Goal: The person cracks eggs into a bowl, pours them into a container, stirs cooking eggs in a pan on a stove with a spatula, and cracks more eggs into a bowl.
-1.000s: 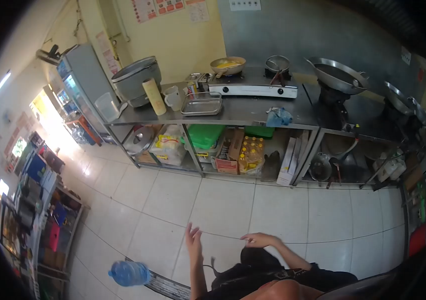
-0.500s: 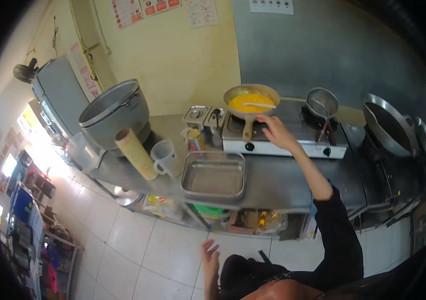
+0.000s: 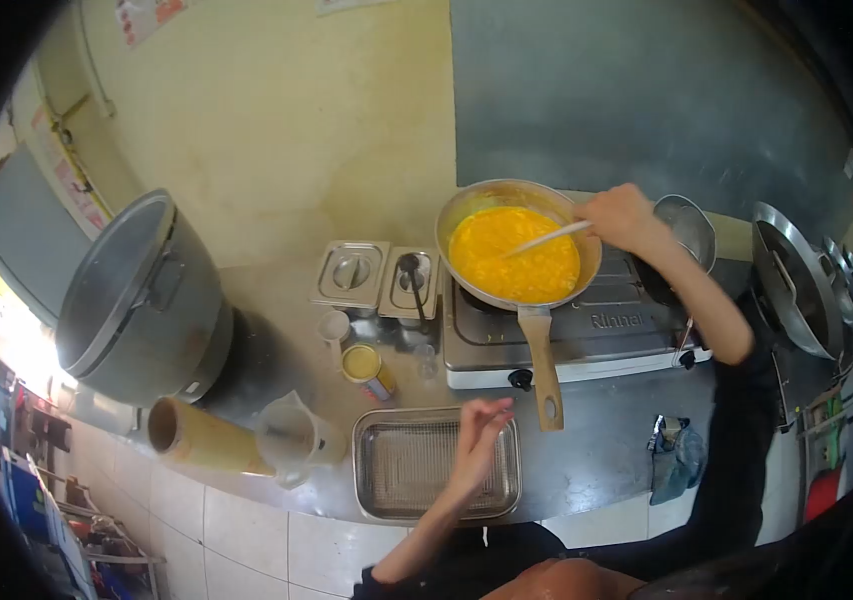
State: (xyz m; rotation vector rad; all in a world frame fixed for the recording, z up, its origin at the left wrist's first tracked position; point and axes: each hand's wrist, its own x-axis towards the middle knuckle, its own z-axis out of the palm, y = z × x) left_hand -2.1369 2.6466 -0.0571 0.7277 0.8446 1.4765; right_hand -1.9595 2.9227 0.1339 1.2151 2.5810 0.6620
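A frying pan (image 3: 447, 262) holding a yellow, egg-like mixture (image 3: 507, 235) sits on the left burner of the gas stove (image 3: 587, 345). My right hand (image 3: 622, 217) is closed around a white spatula (image 3: 557, 235), whose far end dips into the mixture. The pan's wooden handle (image 3: 544, 375) points toward me. My left hand (image 3: 482, 435) hovers over the right side of a rectangular metal tray (image 3: 359, 465), left of the handle and apart from it. Its fingers are loosely bent and apart, with nothing visible in them.
Left of the tray stand a clear measuring jug (image 3: 317, 445), a tilted yellowish cylinder (image 3: 202, 437) and a large grey pot (image 3: 142, 310). Lidded steel containers (image 3: 349, 272) and an open can (image 3: 363, 362) are behind it. At right are a strainer (image 3: 687, 225), a wok (image 3: 797, 285) and a cloth (image 3: 682, 465).
My right hand has reached the pan and taken hold of the spatula. My left hand has risen from low down to above the tray. The view has shifted closer to the counter.
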